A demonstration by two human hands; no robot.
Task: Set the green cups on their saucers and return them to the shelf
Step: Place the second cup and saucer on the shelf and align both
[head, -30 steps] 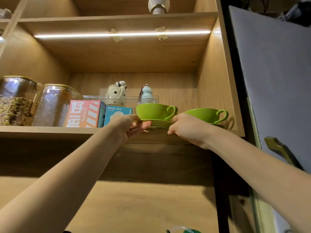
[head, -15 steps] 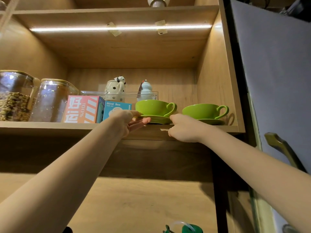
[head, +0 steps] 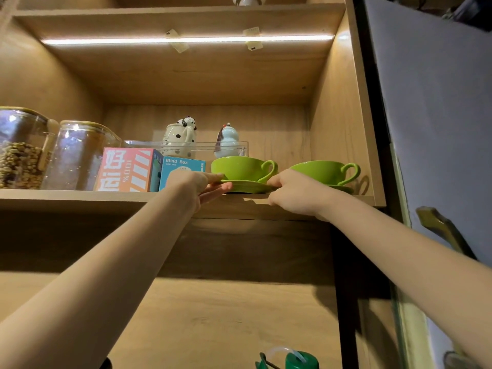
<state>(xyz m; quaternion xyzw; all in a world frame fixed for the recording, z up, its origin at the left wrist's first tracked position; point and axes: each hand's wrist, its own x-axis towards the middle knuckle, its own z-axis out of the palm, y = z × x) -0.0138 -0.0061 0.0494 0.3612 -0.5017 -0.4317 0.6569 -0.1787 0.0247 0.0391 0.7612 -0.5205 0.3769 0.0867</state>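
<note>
Two green cups stand on green saucers on the wooden shelf (head: 80,196). The left cup (head: 241,167) sits on its saucer (head: 249,186) near the shelf's front edge. My left hand (head: 193,186) pinches that saucer's left rim, thumb on top and straight fingers beneath. My right hand (head: 292,194) has its fingers curled at the saucer's right rim. The right cup (head: 319,172) rests on its saucer (head: 343,189) just behind my right hand, beside the cabinet's side wall, and neither hand touches it.
Left of the cups stand a blue box (head: 182,169), a pink box (head: 125,170) and two glass jars (head: 77,155). Behind is a clear tray (head: 186,146) with two figurines. An open door (head: 439,115) with a handle (head: 439,227) is at the right.
The left cup and saucer went from being held at the shelf's front edge to resting on the shelf. Both hands stay at the saucer's rim.
</note>
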